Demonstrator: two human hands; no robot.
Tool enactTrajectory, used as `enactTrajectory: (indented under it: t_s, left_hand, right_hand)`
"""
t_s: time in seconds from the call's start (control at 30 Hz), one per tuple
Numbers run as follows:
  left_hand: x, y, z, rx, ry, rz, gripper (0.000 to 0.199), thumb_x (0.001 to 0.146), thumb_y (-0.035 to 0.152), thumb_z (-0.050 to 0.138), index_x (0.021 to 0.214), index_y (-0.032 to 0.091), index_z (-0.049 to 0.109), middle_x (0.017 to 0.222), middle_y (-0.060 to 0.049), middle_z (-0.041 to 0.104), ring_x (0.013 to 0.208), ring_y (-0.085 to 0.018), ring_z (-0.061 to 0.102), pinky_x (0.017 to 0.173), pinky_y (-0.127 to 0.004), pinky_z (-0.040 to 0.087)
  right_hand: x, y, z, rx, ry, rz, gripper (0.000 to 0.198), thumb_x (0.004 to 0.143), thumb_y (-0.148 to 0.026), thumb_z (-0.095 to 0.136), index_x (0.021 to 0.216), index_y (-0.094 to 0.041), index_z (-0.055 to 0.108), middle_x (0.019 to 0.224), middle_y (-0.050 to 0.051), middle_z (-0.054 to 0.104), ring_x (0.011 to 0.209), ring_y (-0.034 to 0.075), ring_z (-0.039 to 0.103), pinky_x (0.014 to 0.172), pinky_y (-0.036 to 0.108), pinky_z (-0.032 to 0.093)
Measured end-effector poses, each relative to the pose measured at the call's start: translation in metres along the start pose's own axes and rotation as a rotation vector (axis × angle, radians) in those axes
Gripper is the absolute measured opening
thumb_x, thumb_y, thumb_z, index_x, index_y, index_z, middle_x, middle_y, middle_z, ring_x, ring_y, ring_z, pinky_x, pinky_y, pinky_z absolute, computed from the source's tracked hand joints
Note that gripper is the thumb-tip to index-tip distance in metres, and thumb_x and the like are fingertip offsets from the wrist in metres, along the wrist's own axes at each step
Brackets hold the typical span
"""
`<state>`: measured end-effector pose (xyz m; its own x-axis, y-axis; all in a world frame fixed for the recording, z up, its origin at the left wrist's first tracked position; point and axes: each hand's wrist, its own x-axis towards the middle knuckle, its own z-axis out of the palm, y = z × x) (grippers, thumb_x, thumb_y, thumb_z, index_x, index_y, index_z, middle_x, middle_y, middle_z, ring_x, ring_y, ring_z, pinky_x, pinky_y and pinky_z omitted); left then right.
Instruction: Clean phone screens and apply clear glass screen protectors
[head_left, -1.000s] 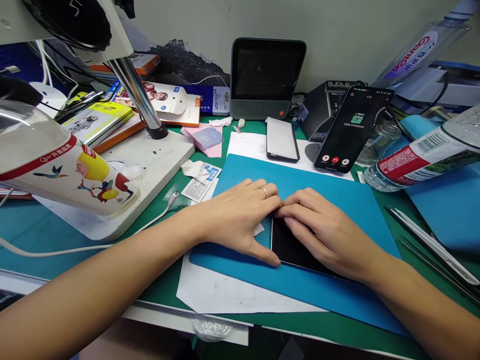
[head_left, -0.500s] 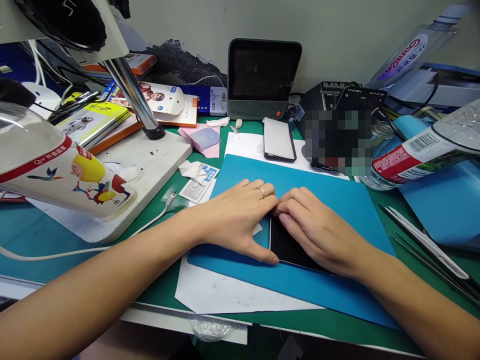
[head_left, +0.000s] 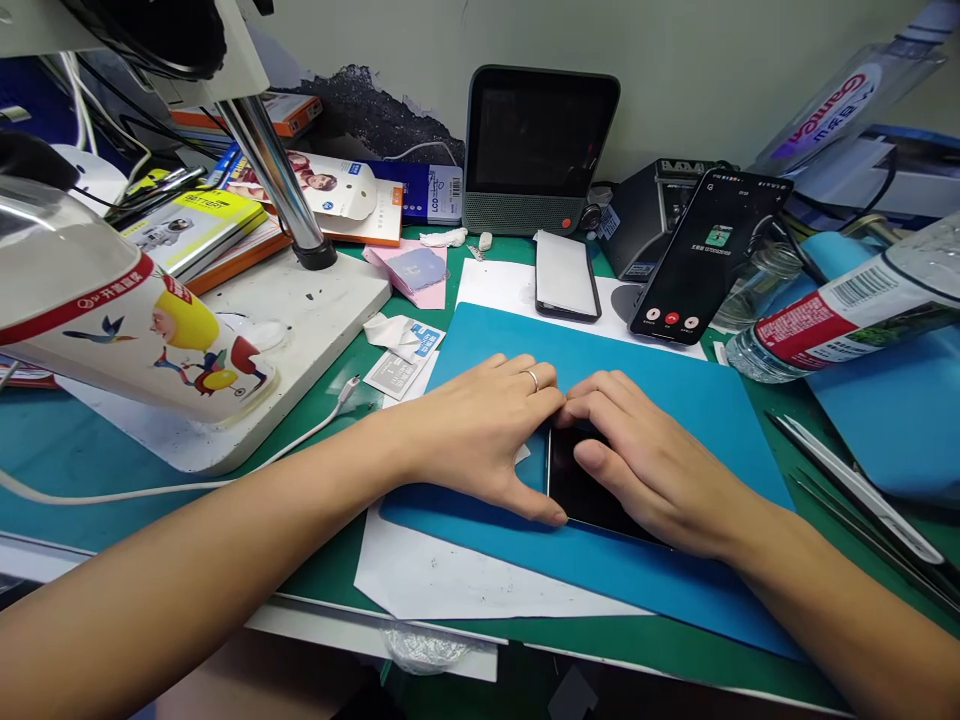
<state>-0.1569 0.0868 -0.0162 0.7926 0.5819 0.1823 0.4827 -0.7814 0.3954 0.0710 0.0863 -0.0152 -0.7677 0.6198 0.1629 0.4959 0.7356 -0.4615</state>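
A dark-screened phone (head_left: 574, 490) lies flat, screen up, on a blue mat (head_left: 480, 335). My left hand (head_left: 487, 430), with a ring on one finger, spans the phone's left end. Its thumb touches the near corner and its fingertips are at the far corner. My right hand (head_left: 649, 470) lies over the phone with curled fingers at the far edge, beside my left fingertips. Its thumb is raised a little over the screen. Much of the phone is hidden under the right hand. A small pale piece peeks out beside my left palm.
White paper (head_left: 450, 585) lies under the mat. Behind stand a lit phone (head_left: 709, 260) and a smart display (head_left: 540, 140). Tweezers (head_left: 862, 500) and a water bottle (head_left: 825, 310) are at right; a microscope stand (head_left: 330, 345), plastic cup (head_left: 150, 320) and white cable (head_left: 300, 450) at left.
My right thumb has lifted from the near fingers and spread apart over the screen. Both hands stay at the phone. The view has shifted slightly, and the standing phone's screen now shows unblurred.
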Motion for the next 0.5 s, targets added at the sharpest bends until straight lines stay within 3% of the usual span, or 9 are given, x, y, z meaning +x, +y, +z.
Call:
enactTrajectory:
  t_s: [0.1,0.2,0.5]
  left_hand:
    - [-0.0004,0.0008,-0.0002,0.004,-0.004,-0.01,0.063,0.078,0.069,0.073,0.108,0.015,0.057,0.105,-0.009,0.059,0.094,-0.026,0.052,0.08,-0.038,0.038]
    - [-0.0007,0.0009,0.0001,-0.001,-0.005,-0.011,0.064,0.079,0.069,0.073,0.111,0.015,0.058,0.108,-0.009,0.059,0.096,-0.027,0.053,0.081,-0.038,0.039]
    - [-0.0005,0.0018,0.0001,0.007,-0.012,0.003,0.064,0.079,0.068,0.073,0.114,0.015,0.06,0.107,-0.01,0.06,0.098,-0.029,0.054,0.085,-0.041,0.041]
  right_hand:
    - [-0.0006,0.0002,-0.0006,0.043,0.008,0.009,0.065,0.097,-0.074,0.021,0.104,-0.02,0.057,0.101,0.01,0.058,0.091,0.026,0.051,0.078,0.042,0.047]
    - [0.0,-0.0002,-0.0016,0.057,0.021,0.022,0.078,0.088,-0.082,0.012,0.103,-0.021,0.057,0.102,0.01,0.058,0.09,0.026,0.051,0.078,0.043,0.047]
    - [-0.0022,-0.0001,-0.0027,0.114,0.091,0.043,0.078,0.083,-0.088,0.013,0.099,-0.023,0.054,0.101,0.01,0.06,0.091,0.026,0.055,0.081,0.043,0.049]
